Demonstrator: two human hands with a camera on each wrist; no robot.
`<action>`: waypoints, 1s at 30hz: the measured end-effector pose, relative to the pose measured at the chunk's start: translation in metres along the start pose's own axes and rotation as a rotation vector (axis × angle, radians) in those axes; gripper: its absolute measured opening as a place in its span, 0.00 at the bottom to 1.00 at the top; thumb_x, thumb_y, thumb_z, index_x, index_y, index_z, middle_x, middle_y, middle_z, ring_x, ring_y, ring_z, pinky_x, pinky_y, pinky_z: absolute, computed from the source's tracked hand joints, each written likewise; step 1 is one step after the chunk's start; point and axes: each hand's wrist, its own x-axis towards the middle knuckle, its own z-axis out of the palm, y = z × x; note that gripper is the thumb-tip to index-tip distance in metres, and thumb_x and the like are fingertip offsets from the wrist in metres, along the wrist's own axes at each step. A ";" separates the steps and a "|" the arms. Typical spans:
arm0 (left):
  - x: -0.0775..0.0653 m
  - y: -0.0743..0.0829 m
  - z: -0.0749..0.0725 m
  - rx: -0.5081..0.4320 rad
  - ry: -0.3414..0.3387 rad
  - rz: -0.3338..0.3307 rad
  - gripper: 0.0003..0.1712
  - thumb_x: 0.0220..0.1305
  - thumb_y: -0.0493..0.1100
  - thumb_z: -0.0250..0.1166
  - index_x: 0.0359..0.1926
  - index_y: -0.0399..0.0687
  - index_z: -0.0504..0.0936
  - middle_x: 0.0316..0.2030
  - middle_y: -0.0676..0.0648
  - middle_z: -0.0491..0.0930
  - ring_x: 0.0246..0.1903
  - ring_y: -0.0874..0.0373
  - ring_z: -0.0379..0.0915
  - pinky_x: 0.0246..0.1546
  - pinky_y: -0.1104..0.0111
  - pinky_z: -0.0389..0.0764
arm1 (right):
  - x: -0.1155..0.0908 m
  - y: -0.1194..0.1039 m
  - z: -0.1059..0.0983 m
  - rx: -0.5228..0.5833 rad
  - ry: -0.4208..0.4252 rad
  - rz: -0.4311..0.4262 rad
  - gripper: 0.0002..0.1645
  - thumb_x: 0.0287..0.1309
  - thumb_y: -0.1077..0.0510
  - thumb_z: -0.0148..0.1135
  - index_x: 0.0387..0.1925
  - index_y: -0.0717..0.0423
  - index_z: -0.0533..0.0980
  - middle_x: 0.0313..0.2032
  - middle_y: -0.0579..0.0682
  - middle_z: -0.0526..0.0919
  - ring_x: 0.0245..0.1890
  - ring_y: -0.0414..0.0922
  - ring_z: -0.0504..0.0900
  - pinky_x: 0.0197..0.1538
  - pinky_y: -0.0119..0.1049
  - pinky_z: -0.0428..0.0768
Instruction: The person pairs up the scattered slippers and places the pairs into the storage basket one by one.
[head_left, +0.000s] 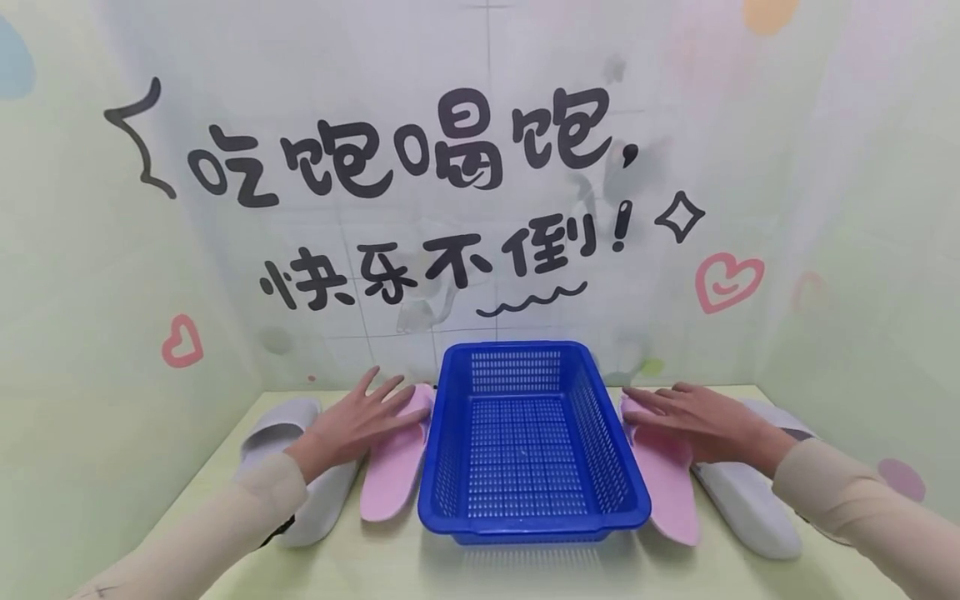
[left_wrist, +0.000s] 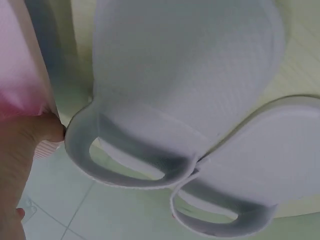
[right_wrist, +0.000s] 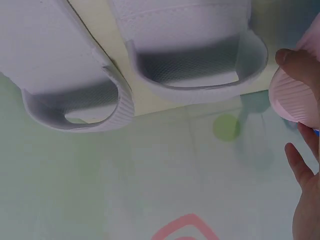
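Beside the left wall of a blue plastic basket [head_left: 429, 467] lies a pink slipper [head_left: 392, 471], its far end partly covered by my left hand [head_left: 354, 425], whose fingers are spread over it. In the left wrist view one finger touches the slipper's edge, close to a grey slipper [left_wrist: 182, 65]. Another pink slipper [head_left: 670, 492] lies along the basket's right side. My right hand [head_left: 705, 417] reaches over its far end with extended fingers, and in the right wrist view one fingertip touches that pink slipper [right_wrist: 295, 97].
Grey slippers flank the pink ones: a pair with one slipper [head_left: 322, 508] at left, and another pair with one slipper [head_left: 753, 508] at right. The pale table [head_left: 367, 571] meets a wall [head_left: 405, 50] printed with black lettering and hearts.
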 end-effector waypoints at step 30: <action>0.022 -0.047 -0.067 -0.411 0.052 -0.335 0.61 0.33 0.60 0.82 0.70 0.45 0.69 0.65 0.41 0.76 0.65 0.42 0.73 0.65 0.30 0.67 | 0.027 0.018 -0.068 0.188 0.164 0.364 0.72 0.21 0.38 0.90 0.68 0.64 0.68 0.54 0.59 0.82 0.54 0.58 0.83 0.54 0.59 0.83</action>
